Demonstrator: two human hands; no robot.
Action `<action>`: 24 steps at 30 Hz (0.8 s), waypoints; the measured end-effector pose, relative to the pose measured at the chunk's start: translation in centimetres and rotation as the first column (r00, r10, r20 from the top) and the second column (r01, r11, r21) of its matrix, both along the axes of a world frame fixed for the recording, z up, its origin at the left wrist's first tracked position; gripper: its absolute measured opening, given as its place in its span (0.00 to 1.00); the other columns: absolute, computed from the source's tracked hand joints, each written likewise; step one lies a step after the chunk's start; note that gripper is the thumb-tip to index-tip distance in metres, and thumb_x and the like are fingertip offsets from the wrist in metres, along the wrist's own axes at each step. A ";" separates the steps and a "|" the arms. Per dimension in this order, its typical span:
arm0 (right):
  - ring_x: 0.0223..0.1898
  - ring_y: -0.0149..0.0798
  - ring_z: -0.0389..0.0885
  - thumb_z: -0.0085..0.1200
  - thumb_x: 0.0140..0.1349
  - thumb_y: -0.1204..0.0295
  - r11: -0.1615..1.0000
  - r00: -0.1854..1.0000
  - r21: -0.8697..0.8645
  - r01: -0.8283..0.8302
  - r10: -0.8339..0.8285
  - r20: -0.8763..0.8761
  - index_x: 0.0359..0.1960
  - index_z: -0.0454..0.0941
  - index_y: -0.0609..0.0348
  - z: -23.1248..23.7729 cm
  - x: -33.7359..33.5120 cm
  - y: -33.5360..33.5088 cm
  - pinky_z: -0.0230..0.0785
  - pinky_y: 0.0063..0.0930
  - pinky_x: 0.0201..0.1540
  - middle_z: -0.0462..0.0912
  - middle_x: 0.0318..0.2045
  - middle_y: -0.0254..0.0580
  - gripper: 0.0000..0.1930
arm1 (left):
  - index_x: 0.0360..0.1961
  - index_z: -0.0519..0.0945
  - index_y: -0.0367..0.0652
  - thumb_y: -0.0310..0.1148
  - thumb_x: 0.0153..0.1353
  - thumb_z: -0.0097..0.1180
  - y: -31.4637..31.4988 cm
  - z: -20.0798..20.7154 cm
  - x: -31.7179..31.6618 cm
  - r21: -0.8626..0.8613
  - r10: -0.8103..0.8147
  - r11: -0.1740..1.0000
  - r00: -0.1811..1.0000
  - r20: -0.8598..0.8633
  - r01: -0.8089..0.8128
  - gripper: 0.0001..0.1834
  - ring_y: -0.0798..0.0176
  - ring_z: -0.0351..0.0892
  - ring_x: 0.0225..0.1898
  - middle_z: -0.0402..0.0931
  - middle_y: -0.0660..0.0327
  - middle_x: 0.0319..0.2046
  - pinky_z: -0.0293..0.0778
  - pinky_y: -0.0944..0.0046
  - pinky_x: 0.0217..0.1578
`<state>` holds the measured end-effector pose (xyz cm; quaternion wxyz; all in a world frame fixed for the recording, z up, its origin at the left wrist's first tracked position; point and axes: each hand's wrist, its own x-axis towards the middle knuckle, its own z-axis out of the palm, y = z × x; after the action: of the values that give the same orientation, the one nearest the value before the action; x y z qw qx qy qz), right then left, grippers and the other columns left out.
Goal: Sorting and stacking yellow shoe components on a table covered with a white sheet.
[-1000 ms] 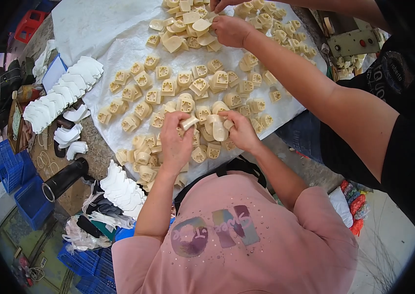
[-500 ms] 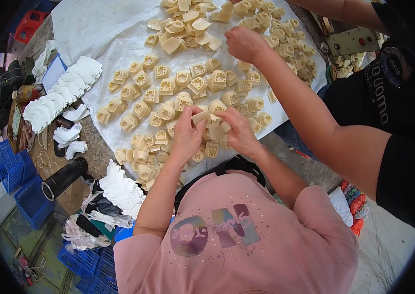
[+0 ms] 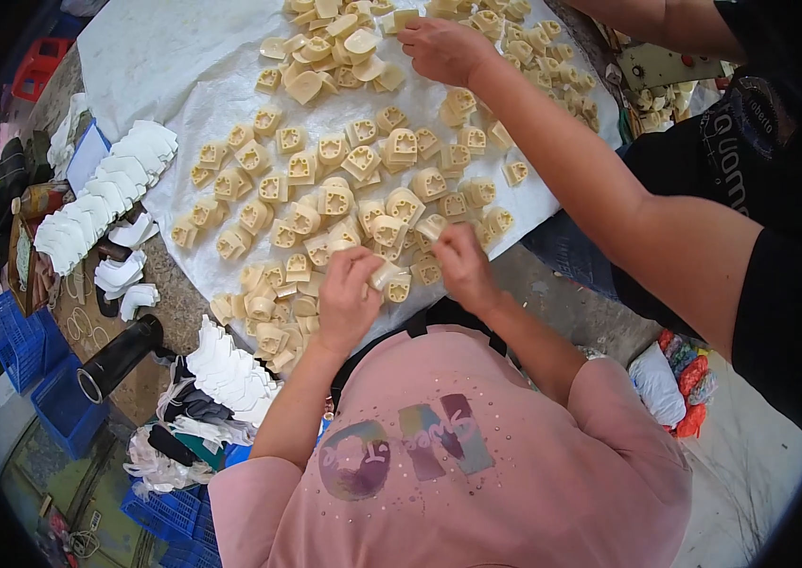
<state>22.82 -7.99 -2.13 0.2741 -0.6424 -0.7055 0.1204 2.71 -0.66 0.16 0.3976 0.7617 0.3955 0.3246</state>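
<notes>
Many cream moulded blocks, D-shaped with small holes in their flat faces like shoe heels (image 3: 334, 197), lie across a white sheet (image 3: 197, 114). My left hand (image 3: 349, 298), at the near edge of the spread, is closed on one smooth cream heel block (image 3: 385, 275) between thumb and fingers. To its right, my right hand (image 3: 465, 270) is closed too, its fingertips pinching another cream block (image 3: 431, 227) just above the pieces. The two hands are apart. Part of each held block is hidden by fingers.
A co-worker's hand (image 3: 448, 52) reaches in from the right, touching a cream piece near the far heap (image 3: 334, 47). On the left lie a row of white curved pieces (image 3: 107, 194), a black cylinder (image 3: 122, 360) and blue crates (image 3: 70, 402). More white pieces (image 3: 230, 369) sit nearer.
My hands have moved down toward me and further apart; before, they were close together over the cream blocks. The co-worker's hand has shifted left and away. The whole view has tilted slightly.
</notes>
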 end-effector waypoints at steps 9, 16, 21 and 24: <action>0.41 0.50 0.70 0.49 0.42 0.85 0.992 0.986 -0.079 0.096 -0.106 -0.131 0.32 0.73 0.63 1.0 0.6 0.2 0.65 0.39 0.46 0.71 0.35 0.46 0.12 | 0.39 0.76 0.39 0.21 0.42 0.60 -2.6 -2.1 0.0 0.070 -0.344 0.933 0.931 -0.120 0.354 0.18 0.49 0.72 0.42 0.70 0.52 0.41 0.72 0.55 0.42; 0.40 0.50 0.73 0.51 0.47 0.87 0.977 0.967 -0.065 0.204 -0.212 -0.141 0.35 0.73 0.62 1.9 1.7 2.5 0.68 0.37 0.43 0.73 0.35 0.47 0.12 | 0.34 0.78 0.40 0.24 0.46 0.60 -3.6 -3.1 -0.2 -0.008 -0.265 0.964 0.947 -0.180 0.268 0.11 0.50 0.68 0.43 0.67 0.53 0.38 0.67 0.55 0.43; 0.36 0.48 0.76 0.52 0.48 0.88 0.987 0.969 0.030 0.158 -0.149 -0.198 0.37 0.73 0.62 3.2 1.2 6.0 0.69 0.33 0.38 0.75 0.34 0.46 0.14 | 0.30 0.79 0.41 0.25 0.45 0.60 -2.2 -2.3 -0.4 -0.009 -0.380 0.921 0.892 -0.244 0.390 0.08 0.52 0.67 0.42 0.67 0.55 0.36 0.67 0.57 0.41; 0.35 0.44 0.77 0.52 0.48 0.87 0.985 0.953 -0.005 0.173 -0.168 -0.252 0.37 0.73 0.63 3.2 1.0 9.4 0.70 0.31 0.36 0.75 0.34 0.46 0.13 | 0.30 0.80 0.43 0.25 0.43 0.62 -0.6 -0.9 -0.2 -0.035 -0.399 0.917 0.912 -0.090 0.398 0.09 0.54 0.69 0.38 0.69 0.57 0.32 0.67 0.56 0.36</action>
<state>23.87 1.43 1.08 0.3764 -0.6779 -0.6080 0.1707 2.49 -1.27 -0.71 0.4421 0.8376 0.2531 0.1970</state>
